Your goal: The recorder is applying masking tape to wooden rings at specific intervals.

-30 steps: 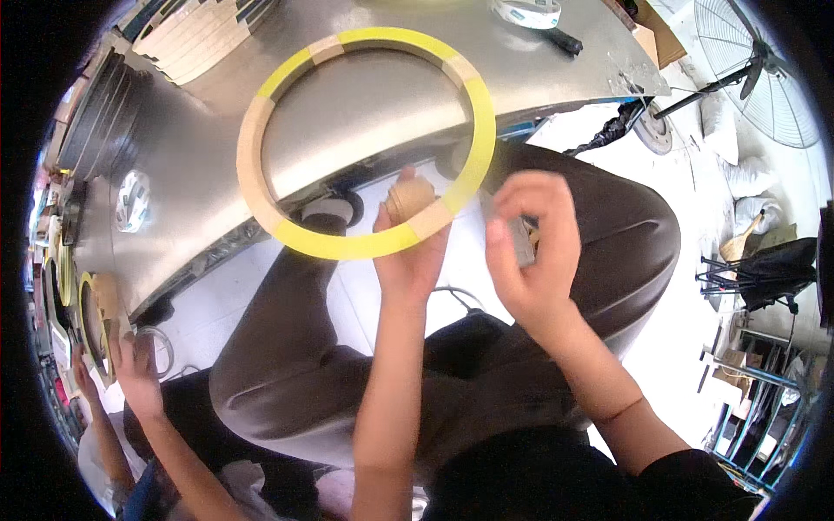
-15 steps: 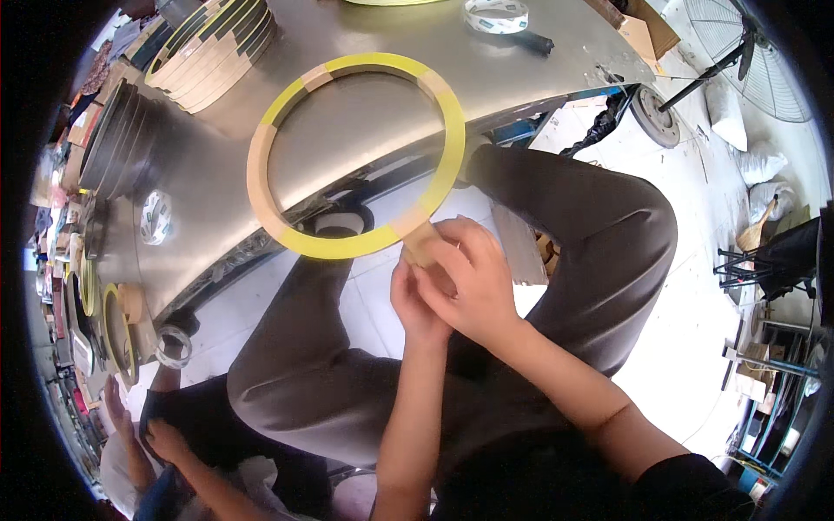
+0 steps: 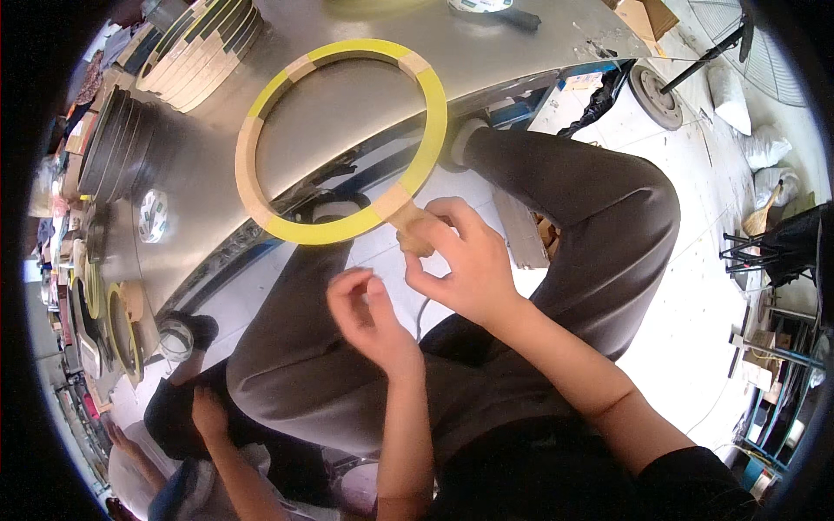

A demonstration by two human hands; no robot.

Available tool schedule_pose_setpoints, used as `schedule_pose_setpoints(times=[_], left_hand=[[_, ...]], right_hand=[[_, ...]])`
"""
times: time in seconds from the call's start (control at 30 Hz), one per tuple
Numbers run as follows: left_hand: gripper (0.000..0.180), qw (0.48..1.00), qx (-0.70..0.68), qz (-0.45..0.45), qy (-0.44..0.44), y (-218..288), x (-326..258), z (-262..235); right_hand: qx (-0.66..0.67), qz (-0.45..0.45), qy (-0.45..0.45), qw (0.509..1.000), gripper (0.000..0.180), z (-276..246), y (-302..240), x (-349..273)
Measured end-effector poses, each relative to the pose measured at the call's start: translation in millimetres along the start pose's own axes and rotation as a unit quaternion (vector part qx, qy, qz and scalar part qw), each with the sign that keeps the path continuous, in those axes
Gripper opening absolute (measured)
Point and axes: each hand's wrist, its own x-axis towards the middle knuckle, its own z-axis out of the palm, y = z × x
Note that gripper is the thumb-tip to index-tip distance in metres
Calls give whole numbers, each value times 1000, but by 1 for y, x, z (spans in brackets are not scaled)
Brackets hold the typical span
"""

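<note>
A yellow and tan ring (image 3: 437, 122) is in front of me, its far part over the metal table (image 3: 195, 247) and its near part out past the table's edge. From its near right side a short tan strip (image 3: 405, 222) runs to my right hand (image 3: 473, 273). The thumb and fingers of that hand are closed on the strip's crumpled end. My left hand (image 3: 375, 326) is apart from the ring, below and left of the strip. Its fingers are loosely curled with the thumb apart, and nothing shows in it.
Stacked tan and yellow rings (image 3: 195, 65) and dark rings (image 3: 122, 148) stand at the table's left. A white tape roll (image 3: 153, 216) lies nearby; another (image 3: 479, 4) is at the top. A co-worker's hand (image 3: 208, 415) shows lower left. A fan (image 3: 764, 52) stands far right.
My left hand has let go of the strip and moved left and down. The right hand keeps its hold, and the ring has shifted slightly left and up in view.
</note>
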Motion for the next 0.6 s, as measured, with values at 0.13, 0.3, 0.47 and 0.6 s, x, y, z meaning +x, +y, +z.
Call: schedule_pose_setpoints(times=[0.13, 0.3, 0.47, 0.6], left_hand=[[33, 853, 338, 389, -86, 50, 54, -6], [33, 832, 309, 430, -165, 33, 84, 0], [34, 848, 284, 412, -174, 30, 86, 0], [34, 853, 262, 417, -172, 27, 88, 1]], right_hand=[[8, 15, -6, 1000, 29, -1, -4, -4], [-15, 19, -22, 999, 38, -14, -10, -10], [-41, -12, -32, 999, 43, -37, -22, 2], [-39, -94, 4, 995, 43, -42, -20, 22]])
